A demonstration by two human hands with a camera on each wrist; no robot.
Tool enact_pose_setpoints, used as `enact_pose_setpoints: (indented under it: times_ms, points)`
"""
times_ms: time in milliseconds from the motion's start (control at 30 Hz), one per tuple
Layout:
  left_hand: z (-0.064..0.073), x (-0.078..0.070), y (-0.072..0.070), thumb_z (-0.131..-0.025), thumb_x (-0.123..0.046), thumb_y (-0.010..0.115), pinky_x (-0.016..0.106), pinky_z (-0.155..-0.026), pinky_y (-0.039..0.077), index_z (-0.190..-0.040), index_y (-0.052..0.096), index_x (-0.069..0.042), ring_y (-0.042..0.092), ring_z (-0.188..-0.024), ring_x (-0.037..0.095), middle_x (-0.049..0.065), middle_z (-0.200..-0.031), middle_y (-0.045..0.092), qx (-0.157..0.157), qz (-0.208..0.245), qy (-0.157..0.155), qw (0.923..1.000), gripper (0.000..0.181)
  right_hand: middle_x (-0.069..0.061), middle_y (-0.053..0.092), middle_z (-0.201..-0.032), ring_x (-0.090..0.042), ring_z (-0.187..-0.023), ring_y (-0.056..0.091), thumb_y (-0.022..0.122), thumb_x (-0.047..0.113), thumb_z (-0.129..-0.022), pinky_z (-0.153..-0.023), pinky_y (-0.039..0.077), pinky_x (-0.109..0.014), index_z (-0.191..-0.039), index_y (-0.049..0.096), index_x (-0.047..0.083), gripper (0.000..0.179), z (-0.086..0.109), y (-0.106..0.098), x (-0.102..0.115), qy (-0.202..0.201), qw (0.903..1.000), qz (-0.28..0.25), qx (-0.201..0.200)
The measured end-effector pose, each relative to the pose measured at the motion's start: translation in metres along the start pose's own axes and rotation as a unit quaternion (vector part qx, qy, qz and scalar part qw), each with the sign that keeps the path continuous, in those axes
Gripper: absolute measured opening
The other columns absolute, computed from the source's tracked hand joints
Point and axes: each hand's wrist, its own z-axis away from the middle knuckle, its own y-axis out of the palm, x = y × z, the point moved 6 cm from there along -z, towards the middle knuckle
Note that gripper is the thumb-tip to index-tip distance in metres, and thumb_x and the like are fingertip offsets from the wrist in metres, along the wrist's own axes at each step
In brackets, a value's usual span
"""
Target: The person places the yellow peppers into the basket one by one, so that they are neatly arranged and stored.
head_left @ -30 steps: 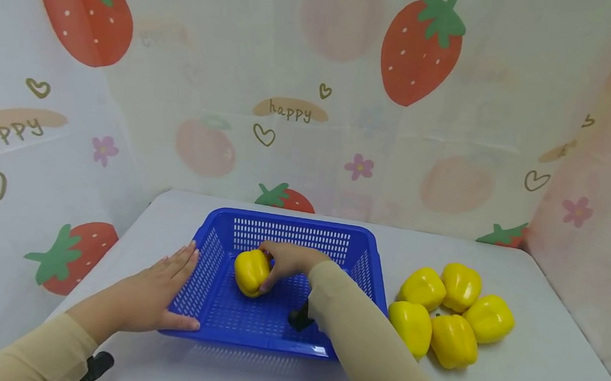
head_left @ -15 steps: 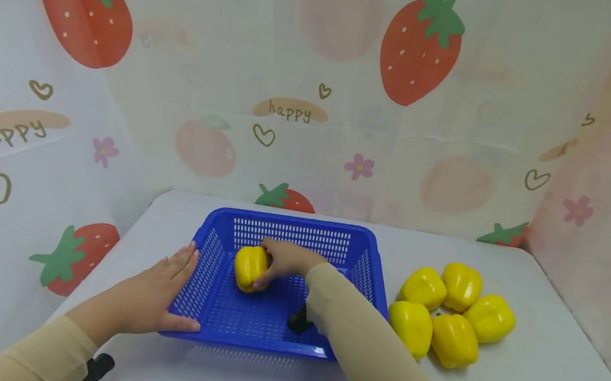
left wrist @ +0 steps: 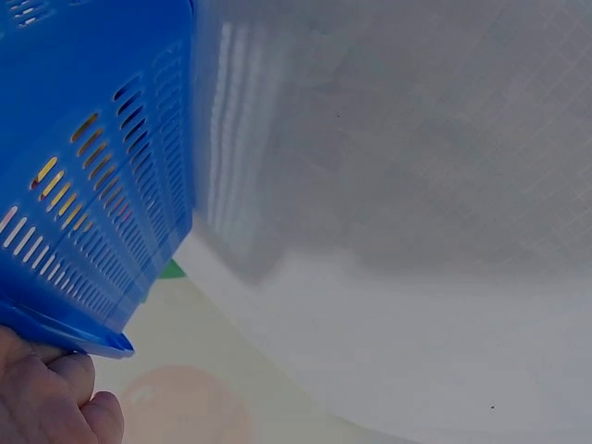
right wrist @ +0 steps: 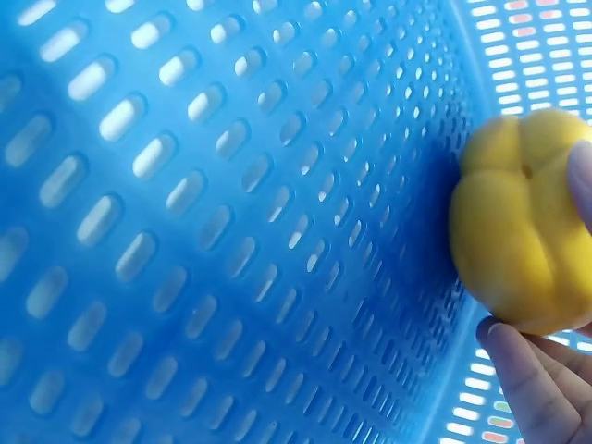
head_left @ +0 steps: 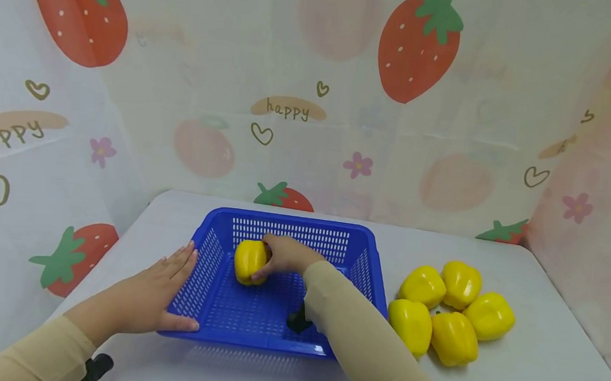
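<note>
A yellow bell pepper [head_left: 248, 262] is in the left back part of a blue plastic basket [head_left: 250, 341] with slotted walls. My right hand [head_left: 291, 256] holds this pepper from its right side. Thumb and fingertips press its opposite sides in the right wrist view, where the pepper [right wrist: 523, 222] is close to the slotted basket floor; whether it touches the floor I cannot tell. My left hand [head_left: 148, 298] rests on the basket's left rim, fingers straight along it and thumb at the near left corner. Part of that hand [left wrist: 55, 398] shows under the rim in the left wrist view.
Several more yellow bell peppers [head_left: 454, 338] lie grouped on the white table [head_left: 545, 365], just right of the basket. A cloth backdrop [head_left: 307, 172] with strawberry prints rises behind the table and along both sides.
My right hand has moved the pepper slightly away from me, toward the basket's back wall. The left hand, the basket and the other peppers stay in place.
</note>
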Motion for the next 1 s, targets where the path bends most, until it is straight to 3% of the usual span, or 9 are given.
enact_pose_setpoints:
  times_ms: [633, 1000]
  points:
    - [0.0007, -0.0003, -0.0011, -0.061, -0.079, 0.041, 0.048, -0.101, 0.017, -0.139, 0.01, -0.002, 0.009, -0.13, 0.03, 0.014, -0.144, 0.003, -0.004, -0.006, 0.003, 1.0, 0.114, 0.007, 0.054, -0.082, -0.013, -0.077, 0.05, 0.071, 0.052, -0.058, -0.076, 0.043, -0.028, -0.1, 0.052, 0.018, 0.057, -0.0027, -0.0044, -0.0009, 0.012, 0.9992, 0.002, -0.038]
    - [0.0, 0.0005, -0.001, -0.062, -0.077, 0.043, 0.048, -0.101, 0.017, -0.138, 0.012, -0.001, 0.01, -0.13, 0.03, 0.015, -0.144, 0.004, -0.009, -0.003, 0.008, 0.9999, 0.113, 0.005, 0.058, -0.094, -0.012, -0.082, 0.05, 0.072, 0.045, -0.062, -0.083, 0.042, -0.031, -0.108, 0.054, 0.016, 0.057, -0.0027, -0.009, -0.0032, 0.024, 0.9985, 0.002, -0.049]
